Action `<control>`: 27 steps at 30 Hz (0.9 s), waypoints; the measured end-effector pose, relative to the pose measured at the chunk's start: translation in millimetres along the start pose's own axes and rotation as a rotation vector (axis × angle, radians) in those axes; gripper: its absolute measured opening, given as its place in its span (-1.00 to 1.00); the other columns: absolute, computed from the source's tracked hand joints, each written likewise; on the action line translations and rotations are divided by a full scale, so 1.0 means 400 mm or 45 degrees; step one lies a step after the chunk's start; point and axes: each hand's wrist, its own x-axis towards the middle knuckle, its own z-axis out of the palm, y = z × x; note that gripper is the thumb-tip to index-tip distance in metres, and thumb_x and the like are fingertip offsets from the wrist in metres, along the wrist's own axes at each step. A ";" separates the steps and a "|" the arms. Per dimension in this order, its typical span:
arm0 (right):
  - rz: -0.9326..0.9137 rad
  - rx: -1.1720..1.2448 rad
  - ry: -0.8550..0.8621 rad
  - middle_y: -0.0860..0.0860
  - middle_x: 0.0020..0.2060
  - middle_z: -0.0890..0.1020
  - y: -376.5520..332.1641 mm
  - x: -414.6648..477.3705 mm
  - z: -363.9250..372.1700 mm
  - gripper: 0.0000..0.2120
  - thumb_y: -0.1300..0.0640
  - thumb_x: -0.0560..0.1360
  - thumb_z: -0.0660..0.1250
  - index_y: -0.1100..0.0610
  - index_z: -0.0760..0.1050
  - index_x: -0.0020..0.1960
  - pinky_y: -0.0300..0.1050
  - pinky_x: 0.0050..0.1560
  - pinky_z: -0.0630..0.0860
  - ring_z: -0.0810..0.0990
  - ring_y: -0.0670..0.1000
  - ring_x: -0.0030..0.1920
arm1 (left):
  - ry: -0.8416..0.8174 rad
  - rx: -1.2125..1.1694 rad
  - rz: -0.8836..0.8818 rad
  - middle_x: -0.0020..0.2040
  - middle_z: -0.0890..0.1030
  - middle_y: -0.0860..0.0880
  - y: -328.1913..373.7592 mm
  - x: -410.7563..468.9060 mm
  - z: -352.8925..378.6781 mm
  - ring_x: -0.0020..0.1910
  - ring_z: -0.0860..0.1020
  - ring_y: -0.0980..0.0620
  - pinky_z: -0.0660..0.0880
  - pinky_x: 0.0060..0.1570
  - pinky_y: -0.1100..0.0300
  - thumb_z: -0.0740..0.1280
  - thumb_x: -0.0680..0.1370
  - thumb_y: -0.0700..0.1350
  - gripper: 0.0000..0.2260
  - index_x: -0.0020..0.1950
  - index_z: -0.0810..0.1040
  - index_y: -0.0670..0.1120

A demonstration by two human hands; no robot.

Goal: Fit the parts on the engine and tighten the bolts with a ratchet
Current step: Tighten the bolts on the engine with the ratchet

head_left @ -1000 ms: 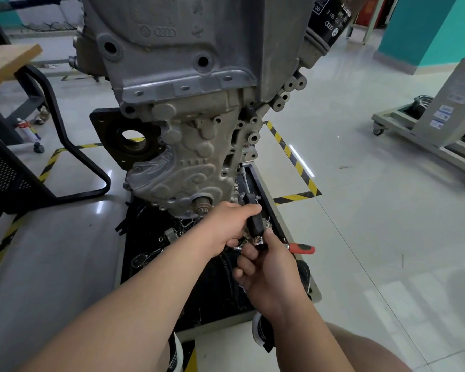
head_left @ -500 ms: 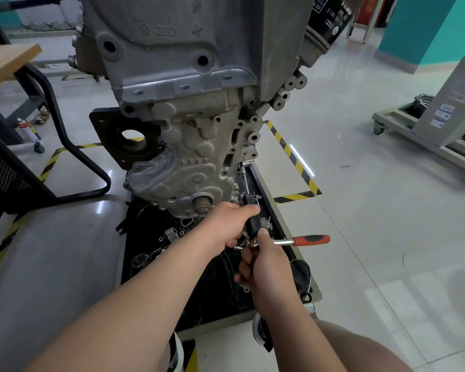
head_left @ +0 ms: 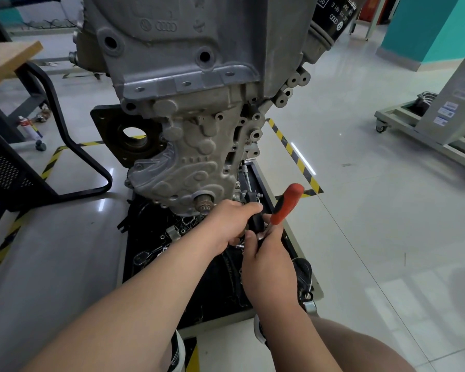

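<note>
The engine [head_left: 199,146] stands upright over a black parts tray [head_left: 220,320], with its crankshaft end [head_left: 204,205] at the lower front. The work is at the lower right corner of the casting, where a small black part [head_left: 255,221] sits against the block. The left hand [head_left: 234,224] is wrapped round this part, fingers curled, holding it in place. The right hand [head_left: 266,264] is closed round the steel shank of the ratchet [head_left: 287,204] near its head, and the red grip projects up and to the right, free of the palm. The ratchet is probably stiff, and its bare shank smoother than the red sleeve, so holding the sleeve should give more leverage and a surer grip. The black part looks rigid and light and needs steadying until its bolts bite. The engine is heavy cast metal and should not shift. Count: one engine, one black part, one ratchet in hand, one chrome tool [head_left: 145,255] lying in the tray, one oil filter [head_left: 330,20]. The bolts are hidden behind the hands and cannot be counted.
</note>
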 end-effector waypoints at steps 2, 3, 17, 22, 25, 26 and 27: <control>0.028 0.074 -0.022 -0.07 -0.17 0.62 0.003 0.002 0.002 -0.76 -0.06 0.61 0.12 -0.33 0.06 0.02 0.07 -0.16 0.55 0.63 0.06 -0.19 | 0.004 -0.010 -0.004 -0.47 0.38 0.01 0.000 0.002 0.001 -0.64 0.28 0.13 0.18 -0.60 0.35 0.36 0.52 0.04 -0.77 -0.18 0.52 -0.10; 0.059 0.159 -0.029 -0.06 -0.18 0.62 0.003 0.003 0.003 -0.76 -0.05 0.62 0.12 -0.34 0.07 0.04 0.06 -0.17 0.55 0.63 0.04 -0.21 | 0.005 -0.012 -0.007 -0.48 0.35 0.01 -0.001 0.002 0.001 -0.64 0.27 0.13 0.18 -0.60 0.35 0.37 0.52 0.04 -0.77 -0.16 0.52 -0.11; 0.800 1.552 -0.240 -0.03 -0.52 0.34 -0.014 0.025 -0.006 -0.71 -0.04 0.66 0.11 0.12 0.41 -0.12 -0.21 -0.52 0.33 0.22 -0.06 -0.57 | -0.015 -0.098 0.009 -0.57 0.25 0.08 -0.007 0.012 -0.001 -0.64 0.16 0.11 0.09 -0.62 0.35 0.38 0.52 0.04 -0.74 -0.23 0.42 -0.09; 0.863 1.694 -0.299 -0.01 -0.51 0.34 -0.015 0.024 -0.002 -0.65 -0.06 0.66 0.10 0.15 0.45 -0.14 -0.20 -0.51 0.30 0.20 -0.06 -0.55 | 0.015 -0.084 0.024 -0.53 0.24 0.03 -0.012 0.013 -0.003 -0.59 0.13 0.07 0.08 -0.62 0.33 0.41 0.50 0.05 -0.71 -0.24 0.41 -0.10; 0.858 1.646 -0.290 -0.03 -0.51 0.34 -0.014 0.024 0.003 -0.67 -0.06 0.66 0.09 0.13 0.45 -0.11 -0.21 -0.51 0.31 0.20 -0.06 -0.56 | 0.021 -0.083 0.017 -0.55 0.25 0.03 -0.012 0.013 -0.003 -0.61 0.14 0.08 0.08 -0.63 0.34 0.41 0.50 0.04 -0.72 -0.24 0.43 -0.10; 0.854 1.624 -0.284 -0.03 -0.52 0.34 -0.014 0.024 0.005 -0.68 -0.05 0.66 0.09 0.12 0.45 -0.11 -0.21 -0.51 0.31 0.20 -0.07 -0.56 | 0.023 -0.083 0.014 -0.56 0.26 0.04 -0.012 0.013 -0.003 -0.62 0.15 0.09 0.09 -0.63 0.34 0.41 0.50 0.04 -0.73 -0.23 0.44 -0.10; 0.847 1.600 -0.276 -0.04 -0.52 0.35 -0.014 0.024 0.005 -0.68 -0.05 0.66 0.09 0.11 0.45 -0.12 -0.21 -0.52 0.31 0.21 -0.07 -0.57 | 0.025 -0.083 0.010 -0.56 0.27 0.05 -0.012 0.013 -0.003 -0.63 0.16 0.10 0.09 -0.63 0.33 0.41 0.50 0.04 -0.73 -0.23 0.45 -0.10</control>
